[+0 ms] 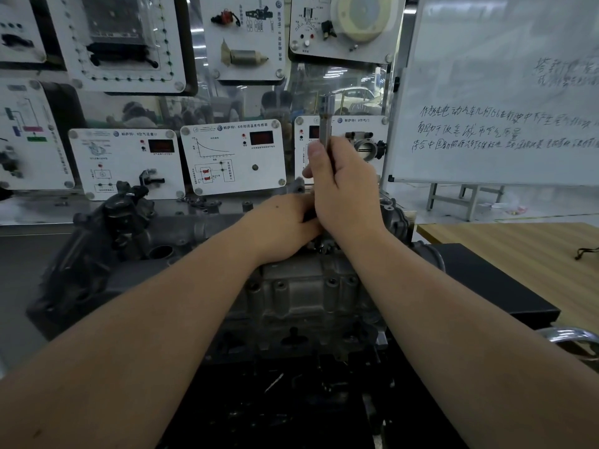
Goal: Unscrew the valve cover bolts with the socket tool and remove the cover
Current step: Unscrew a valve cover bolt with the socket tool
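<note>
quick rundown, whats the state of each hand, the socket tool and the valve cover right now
right hand: gripping the socket tool's shaft
socket tool: upright, lower end hidden behind the hands
left hand: resting on the engine by the tool's base, fingers hidden
valve cover: still on the engine
whiteboard: standing, covered in handwriting

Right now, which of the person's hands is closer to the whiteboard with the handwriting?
The right. The right hand grips the upright socket tool just beside the whiteboard's lower left corner. The left hand rests lower on the engine, farther from it.
</note>
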Demonstrator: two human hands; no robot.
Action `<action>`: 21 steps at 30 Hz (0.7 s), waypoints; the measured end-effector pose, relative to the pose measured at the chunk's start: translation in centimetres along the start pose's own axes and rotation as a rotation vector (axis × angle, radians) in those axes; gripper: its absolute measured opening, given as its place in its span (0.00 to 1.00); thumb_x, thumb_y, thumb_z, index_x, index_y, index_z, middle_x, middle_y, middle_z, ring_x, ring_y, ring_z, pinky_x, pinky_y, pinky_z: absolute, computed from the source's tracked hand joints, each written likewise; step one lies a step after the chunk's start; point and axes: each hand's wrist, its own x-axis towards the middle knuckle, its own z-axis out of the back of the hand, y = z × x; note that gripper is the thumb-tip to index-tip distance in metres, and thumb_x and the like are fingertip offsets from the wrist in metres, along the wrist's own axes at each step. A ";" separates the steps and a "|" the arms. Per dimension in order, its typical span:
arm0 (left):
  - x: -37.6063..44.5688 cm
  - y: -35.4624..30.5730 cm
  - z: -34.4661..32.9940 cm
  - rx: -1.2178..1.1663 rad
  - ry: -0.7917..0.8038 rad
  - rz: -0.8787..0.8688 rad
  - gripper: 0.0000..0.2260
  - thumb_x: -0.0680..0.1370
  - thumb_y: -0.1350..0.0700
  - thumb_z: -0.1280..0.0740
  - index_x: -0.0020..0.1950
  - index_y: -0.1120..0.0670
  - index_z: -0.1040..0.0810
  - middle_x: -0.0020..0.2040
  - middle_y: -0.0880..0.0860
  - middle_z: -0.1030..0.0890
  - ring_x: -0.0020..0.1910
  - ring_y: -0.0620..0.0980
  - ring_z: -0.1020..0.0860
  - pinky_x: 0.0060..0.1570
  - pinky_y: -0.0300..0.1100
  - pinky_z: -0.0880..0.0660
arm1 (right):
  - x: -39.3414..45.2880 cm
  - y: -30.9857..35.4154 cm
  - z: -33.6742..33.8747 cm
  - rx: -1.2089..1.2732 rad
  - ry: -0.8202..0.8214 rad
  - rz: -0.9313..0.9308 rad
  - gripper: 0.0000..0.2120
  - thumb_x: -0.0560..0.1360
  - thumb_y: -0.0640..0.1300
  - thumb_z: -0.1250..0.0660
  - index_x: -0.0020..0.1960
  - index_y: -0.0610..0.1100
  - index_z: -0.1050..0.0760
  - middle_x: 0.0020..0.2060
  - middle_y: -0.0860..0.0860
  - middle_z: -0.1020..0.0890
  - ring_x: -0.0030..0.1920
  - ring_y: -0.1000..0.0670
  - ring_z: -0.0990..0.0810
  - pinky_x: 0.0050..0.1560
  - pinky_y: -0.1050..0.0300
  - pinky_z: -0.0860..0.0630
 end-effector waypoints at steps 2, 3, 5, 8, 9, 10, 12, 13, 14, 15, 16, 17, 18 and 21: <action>0.0 -0.1 0.0 -0.017 0.018 0.014 0.13 0.84 0.51 0.39 0.40 0.40 0.31 0.38 0.43 0.23 0.37 0.40 0.26 0.36 0.42 0.33 | 0.0 -0.1 -0.1 0.005 0.006 -0.026 0.17 0.85 0.49 0.43 0.47 0.38 0.24 0.36 0.52 0.18 0.34 0.60 0.23 0.36 0.67 0.28; 0.0 -0.1 0.0 -0.024 0.033 0.016 0.13 0.84 0.51 0.40 0.41 0.39 0.30 0.39 0.43 0.23 0.37 0.39 0.26 0.37 0.41 0.32 | 0.0 -0.1 -0.1 0.007 0.014 -0.038 0.17 0.86 0.49 0.43 0.47 0.38 0.24 0.36 0.53 0.18 0.34 0.60 0.23 0.36 0.67 0.28; 0.0 -0.1 0.1 -0.030 0.054 0.005 0.12 0.85 0.52 0.41 0.42 0.40 0.30 0.40 0.43 0.23 0.36 0.37 0.25 0.37 0.39 0.33 | 0.0 -0.2 -0.1 0.012 0.030 -0.038 0.18 0.86 0.49 0.44 0.48 0.38 0.23 0.34 0.54 0.18 0.34 0.58 0.22 0.37 0.62 0.26; -0.1 0.0 0.2 -0.036 0.058 -0.005 0.12 0.85 0.52 0.40 0.42 0.39 0.30 0.39 0.42 0.23 0.36 0.30 0.25 0.37 0.38 0.33 | -0.1 0.0 -0.1 0.019 0.031 -0.008 0.17 0.85 0.50 0.42 0.50 0.39 0.22 0.32 0.55 0.20 0.36 0.55 0.21 0.38 0.58 0.25; 0.0 0.0 0.3 -0.035 0.053 -0.007 0.12 0.85 0.51 0.40 0.42 0.39 0.30 0.40 0.42 0.23 0.37 0.31 0.24 0.37 0.38 0.33 | -0.1 0.0 0.0 0.021 0.030 -0.008 0.15 0.84 0.52 0.40 0.53 0.41 0.23 0.32 0.56 0.20 0.36 0.56 0.20 0.37 0.60 0.26; 0.0 0.1 0.3 -0.033 0.046 -0.010 0.12 0.84 0.50 0.39 0.43 0.38 0.30 0.40 0.41 0.22 0.37 0.33 0.23 0.38 0.37 0.32 | -0.1 0.0 0.1 0.019 0.032 -0.012 0.13 0.83 0.53 0.38 0.56 0.44 0.23 0.31 0.58 0.20 0.36 0.58 0.20 0.37 0.62 0.26; 0.0 0.2 0.2 -0.033 0.032 -0.018 0.11 0.84 0.50 0.37 0.43 0.37 0.31 0.41 0.40 0.22 0.38 0.36 0.23 0.39 0.37 0.30 | -0.1 0.0 0.1 -0.004 0.036 -0.010 0.12 0.82 0.53 0.36 0.59 0.46 0.25 0.33 0.57 0.19 0.36 0.57 0.19 0.37 0.60 0.25; 0.0 0.2 0.2 -0.037 0.024 -0.018 0.11 0.84 0.50 0.37 0.43 0.37 0.30 0.41 0.40 0.22 0.39 0.37 0.23 0.40 0.37 0.29 | 0.0 -0.1 0.1 -0.020 0.038 -0.002 0.11 0.83 0.52 0.36 0.57 0.45 0.25 0.34 0.54 0.18 0.36 0.55 0.19 0.38 0.57 0.24; 0.0 0.2 0.2 -0.042 0.020 -0.011 0.11 0.83 0.50 0.37 0.43 0.37 0.30 0.41 0.41 0.22 0.40 0.38 0.23 0.40 0.38 0.29 | 0.0 -0.1 0.0 -0.029 0.038 0.002 0.11 0.83 0.51 0.37 0.55 0.44 0.25 0.35 0.52 0.17 0.37 0.54 0.19 0.38 0.57 0.24; 0.0 0.1 0.1 -0.048 0.021 0.002 0.11 0.84 0.51 0.38 0.43 0.38 0.30 0.41 0.41 0.22 0.41 0.39 0.23 0.41 0.40 0.28 | 0.0 -0.1 0.0 -0.032 0.041 0.001 0.11 0.84 0.50 0.39 0.51 0.43 0.25 0.35 0.52 0.17 0.37 0.55 0.20 0.38 0.60 0.24; 0.1 0.0 0.1 -0.053 0.030 0.017 0.11 0.84 0.51 0.39 0.43 0.38 0.29 0.42 0.42 0.21 0.42 0.41 0.22 0.42 0.41 0.27 | 0.0 -0.1 -0.1 -0.031 0.047 -0.006 0.12 0.85 0.50 0.40 0.49 0.44 0.25 0.35 0.54 0.17 0.38 0.56 0.20 0.37 0.65 0.26; 0.1 0.0 0.1 -0.061 0.043 0.030 0.11 0.84 0.50 0.39 0.43 0.38 0.29 0.43 0.43 0.21 0.43 0.42 0.22 0.44 0.43 0.26 | 0.1 -0.2 -0.1 -0.032 0.053 -0.014 0.13 0.85 0.49 0.42 0.48 0.44 0.25 0.35 0.54 0.17 0.38 0.57 0.20 0.38 0.67 0.27; 0.0 -0.1 0.1 -0.069 0.053 0.036 0.11 0.84 0.50 0.40 0.43 0.38 0.29 0.44 0.43 0.20 0.43 0.42 0.21 0.45 0.44 0.26 | 0.1 -0.2 -0.2 -0.034 0.056 -0.022 0.14 0.85 0.49 0.43 0.48 0.44 0.25 0.35 0.55 0.17 0.38 0.58 0.21 0.38 0.68 0.28; -0.1 0.0 0.2 -0.052 0.046 0.015 0.13 0.84 0.52 0.40 0.40 0.39 0.31 0.39 0.42 0.23 0.36 0.34 0.24 0.38 0.42 0.31 | 0.0 -0.2 -0.2 -0.014 0.049 -0.035 0.16 0.84 0.51 0.44 0.49 0.43 0.23 0.35 0.54 0.17 0.37 0.58 0.20 0.39 0.65 0.26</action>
